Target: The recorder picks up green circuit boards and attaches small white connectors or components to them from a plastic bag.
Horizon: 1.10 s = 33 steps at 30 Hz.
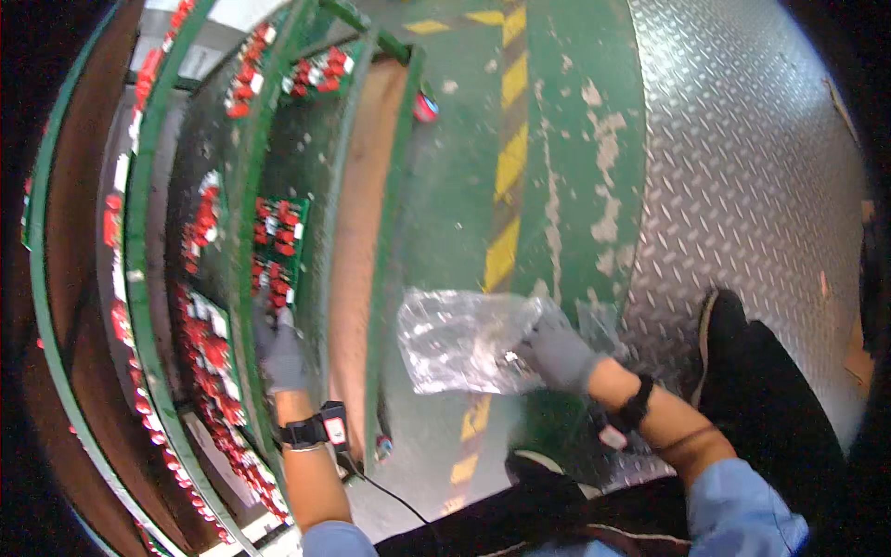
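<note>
My left hand point(284, 360), in a grey glove, reaches into the green-framed rack. Its fingertips are at the near end of a group of small red-and-white parts point(273, 281) on a green board. The fingers are blurred and partly behind a green rail, so their grip does not show. My right hand point(559, 353), also gloved in grey, is closed on a clear plastic bag point(441, 339). The bag hangs out to the left of that hand, above the floor. Something pale and shiny shows inside it near my fingers, too unclear to name.
The rack's green rails point(246, 213) run along the left, with more red-and-white parts point(213, 357) on several levels. A yellow-striped line point(510, 167) crosses the green floor. Metal tread plate point(742, 158) lies to the right. A black cable point(390, 492) trails from my left wrist.
</note>
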{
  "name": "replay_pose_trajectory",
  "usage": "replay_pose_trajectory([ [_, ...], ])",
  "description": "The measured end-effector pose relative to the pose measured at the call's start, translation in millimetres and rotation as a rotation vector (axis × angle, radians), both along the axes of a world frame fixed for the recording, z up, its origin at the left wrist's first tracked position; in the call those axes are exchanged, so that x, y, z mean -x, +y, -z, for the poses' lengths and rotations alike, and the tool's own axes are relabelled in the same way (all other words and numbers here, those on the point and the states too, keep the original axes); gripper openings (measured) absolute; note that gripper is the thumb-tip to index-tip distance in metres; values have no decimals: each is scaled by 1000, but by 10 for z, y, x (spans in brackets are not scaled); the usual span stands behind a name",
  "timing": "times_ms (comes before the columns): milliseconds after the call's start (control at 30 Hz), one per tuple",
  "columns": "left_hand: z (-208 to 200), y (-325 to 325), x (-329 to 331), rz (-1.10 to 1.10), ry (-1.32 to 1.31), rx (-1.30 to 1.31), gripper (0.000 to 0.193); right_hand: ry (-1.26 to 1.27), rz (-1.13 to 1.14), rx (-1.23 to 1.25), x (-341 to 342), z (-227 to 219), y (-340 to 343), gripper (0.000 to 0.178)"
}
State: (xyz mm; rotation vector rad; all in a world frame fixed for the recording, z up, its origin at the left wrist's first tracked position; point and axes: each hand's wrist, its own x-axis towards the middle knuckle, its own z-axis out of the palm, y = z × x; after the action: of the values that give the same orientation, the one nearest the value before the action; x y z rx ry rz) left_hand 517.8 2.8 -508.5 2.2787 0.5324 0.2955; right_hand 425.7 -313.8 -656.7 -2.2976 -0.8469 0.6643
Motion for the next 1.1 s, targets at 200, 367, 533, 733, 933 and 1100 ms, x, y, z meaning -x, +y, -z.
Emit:
replay_pose_trajectory([
  [200, 103, 262, 500, 163, -40, -317, 41, 101, -97, 62, -56, 207, 280, 33],
  [367, 52, 288, 925, 207, 40, -274, 44, -313, 109, -63, -27, 311, 558, 30],
  [533, -14, 364, 1229, 170, 87, -332, 47, -540, -82, 81, 162, 579, 617, 27],
  [733, -99, 251, 1685, 235, -120, -714, 30, -114, -111, 406, 244, 477, 362, 22],
  [933, 700, -230, 2247, 280, 470, 535, 18, -256, -86, 267, 341, 447, 554, 30],
  [1100, 1479, -556, 2408, 331, 526, 881, 27, -222, -179, 398, 381, 589, 635, 33],
])
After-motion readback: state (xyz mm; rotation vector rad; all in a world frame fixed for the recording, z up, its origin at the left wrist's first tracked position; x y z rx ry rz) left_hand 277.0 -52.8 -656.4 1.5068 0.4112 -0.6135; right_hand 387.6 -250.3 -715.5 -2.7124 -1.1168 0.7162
